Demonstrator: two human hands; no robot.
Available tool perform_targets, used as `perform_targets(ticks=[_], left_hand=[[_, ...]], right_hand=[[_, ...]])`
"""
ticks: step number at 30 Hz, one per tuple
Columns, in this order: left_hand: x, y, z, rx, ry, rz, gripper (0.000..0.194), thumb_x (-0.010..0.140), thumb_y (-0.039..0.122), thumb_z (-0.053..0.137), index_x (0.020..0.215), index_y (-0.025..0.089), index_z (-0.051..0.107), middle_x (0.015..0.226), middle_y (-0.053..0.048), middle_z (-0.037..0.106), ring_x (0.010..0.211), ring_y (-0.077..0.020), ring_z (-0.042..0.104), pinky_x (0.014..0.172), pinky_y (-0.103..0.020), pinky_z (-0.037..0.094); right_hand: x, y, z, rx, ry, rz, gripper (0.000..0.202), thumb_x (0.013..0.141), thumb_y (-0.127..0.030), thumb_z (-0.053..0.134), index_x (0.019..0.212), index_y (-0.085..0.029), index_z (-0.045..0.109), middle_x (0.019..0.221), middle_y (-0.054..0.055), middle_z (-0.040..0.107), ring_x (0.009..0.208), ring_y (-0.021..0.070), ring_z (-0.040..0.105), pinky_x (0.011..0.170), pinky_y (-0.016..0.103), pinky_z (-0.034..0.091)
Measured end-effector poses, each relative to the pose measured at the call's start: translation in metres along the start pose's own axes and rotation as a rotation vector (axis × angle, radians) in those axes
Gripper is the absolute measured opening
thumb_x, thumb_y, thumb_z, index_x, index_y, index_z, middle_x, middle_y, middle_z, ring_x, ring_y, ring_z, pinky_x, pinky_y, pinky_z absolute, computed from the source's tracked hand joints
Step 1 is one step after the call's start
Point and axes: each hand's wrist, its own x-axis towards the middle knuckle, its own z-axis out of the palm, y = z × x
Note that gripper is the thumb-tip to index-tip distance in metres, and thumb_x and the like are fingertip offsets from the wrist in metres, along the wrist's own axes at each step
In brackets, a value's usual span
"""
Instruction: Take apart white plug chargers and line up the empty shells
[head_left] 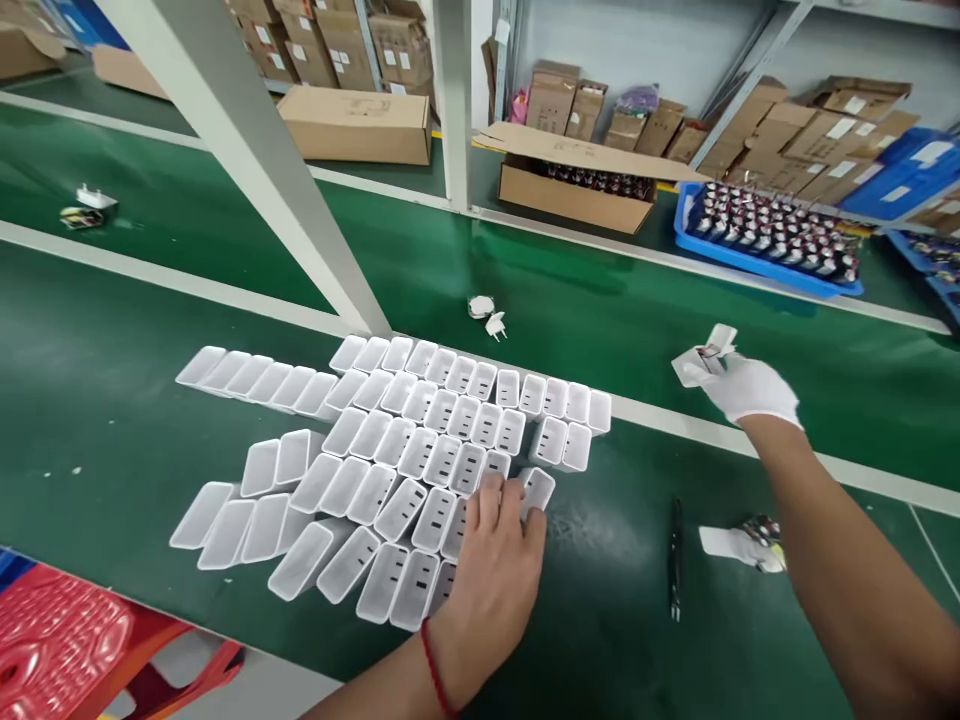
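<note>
Near: your left hand (499, 570), fingers curled over white shells (345, 487), grip unclear | far right: your right hand (754, 388) pinches white casing (691, 367) | shells likely light, stiff, slick; hold sidewalls

Bright, even light leaves soft glare on the glossy green work surface (600, 530), while the wide view stretches the red plastic stool (60, 640) at the lower-left edge.

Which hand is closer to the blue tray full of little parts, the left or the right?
Right. The gloved right hand is on the tray's near side, holding a white piece. The left hand is farther off, down among the white cases.
</note>
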Motion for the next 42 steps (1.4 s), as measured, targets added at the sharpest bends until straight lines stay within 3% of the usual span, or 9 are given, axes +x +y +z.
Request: perform_targets(ticks=[4,9,12,16,20,25,32,36,42], left_hand=[[0.000,0.009,0.003,-0.108,0.063,0.109,0.022,0.078,0.004,0.054,0.097,0.010,0.065,0.121,-0.018,0.059,0.123,-0.0397,0.052,0.095,-0.057,0.051],[-0.011,0.020,0.026,-0.288,0.217,0.168,0.003,0.082,0.013,0.059,0.082,0.014,0.061,0.112,-0.016,0.064,0.118,-0.0373,0.059,0.090,-0.051,0.057],[-0.022,0.023,0.041,-0.346,0.234,0.117,0.021,0.081,0.008,0.056,0.100,0.015,0.061,0.123,-0.018,0.061,0.127,-0.0377,0.054,0.092,-0.050,0.057],[-0.034,0.024,0.050,-0.323,0.214,0.037,0.043,0.083,0.003,0.054,0.125,0.016,0.055,0.126,-0.018,0.062,0.121,-0.0313,0.060,0.094,-0.042,0.058],[-0.036,0.026,0.049,-0.329,0.190,0.014,0.056,0.079,0.012,0.070,0.131,0.016,0.053,0.126,-0.020,0.063,0.118,-0.0323,0.062,0.094,-0.041,0.058],[-0.034,0.033,0.048,-0.331,0.089,-0.020,0.081,0.070,0.027,0.082,0.140,0.015,0.045,0.125,-0.023,0.062,0.114,-0.0375,0.063,0.090,-0.046,0.059],[-0.035,0.041,0.053,-0.332,0.125,0.036,0.077,0.076,0.007,0.064,0.147,0.016,0.035,0.128,-0.021,0.060,0.116,-0.0396,0.061,0.088,-0.052,0.058],[-0.037,0.040,0.048,-0.534,0.030,0.048,0.075,0.084,0.012,0.057,0.151,0.015,0.022,0.136,-0.022,0.053,0.121,-0.0344,0.058,0.093,-0.048,0.057],[-0.033,0.039,0.052,-0.882,-0.058,-0.166,0.071,0.090,0.023,0.056,0.149,0.021,0.017,0.134,-0.016,0.053,0.127,-0.0279,0.053,0.104,-0.046,0.049]], right_hand=[[-0.023,-0.033,-0.028,-0.025,0.136,0.059,0.061,0.089,-0.058,0.048,0.129,-0.012,0.058,0.109,0.028,0.065,0.097,0.0366,0.066,0.063,0.042,0.039],[-0.034,-0.141,-0.044,0.216,-0.166,-0.430,0.076,0.091,-0.060,0.045,0.152,-0.019,0.027,0.117,0.013,0.070,0.108,0.0323,0.064,0.082,0.039,0.048],[-0.023,-0.207,-0.035,0.182,-0.277,-0.519,0.091,0.087,-0.070,0.044,0.155,-0.015,0.020,0.119,0.016,0.068,0.105,0.0333,0.065,0.080,0.038,0.049],[-0.009,-0.264,-0.014,0.142,-0.417,-0.505,0.079,0.085,-0.070,0.047,0.142,-0.015,0.046,0.117,0.019,0.067,0.101,0.0338,0.065,0.080,0.041,0.051],[-0.002,-0.279,0.002,0.173,-0.436,-0.509,0.038,0.082,-0.046,0.062,0.104,-0.016,0.071,0.108,0.018,0.069,0.104,0.0370,0.064,0.085,0.046,0.048],[-0.005,-0.237,-0.009,0.458,-0.390,-0.560,0.037,0.079,-0.035,0.066,0.110,-0.015,0.065,0.108,0.011,0.069,0.098,0.0248,0.065,0.086,0.036,0.049],[-0.063,-0.101,-0.043,1.387,-0.541,-0.621,0.069,0.063,-0.047,0.084,0.121,-0.018,0.062,0.126,0.013,0.065,0.110,0.0290,0.064,0.092,0.047,0.053],[-0.110,-0.034,-0.043,1.458,-0.509,-0.499,0.074,0.059,-0.056,0.085,0.122,-0.024,0.065,0.126,0.010,0.066,0.119,0.0329,0.060,0.098,0.050,0.050],[-0.174,0.040,-0.026,1.476,-0.401,-0.284,0.074,0.041,-0.049,0.095,0.107,-0.027,0.070,0.108,0.008,0.070,0.098,0.0309,0.068,0.087,0.050,0.057]])
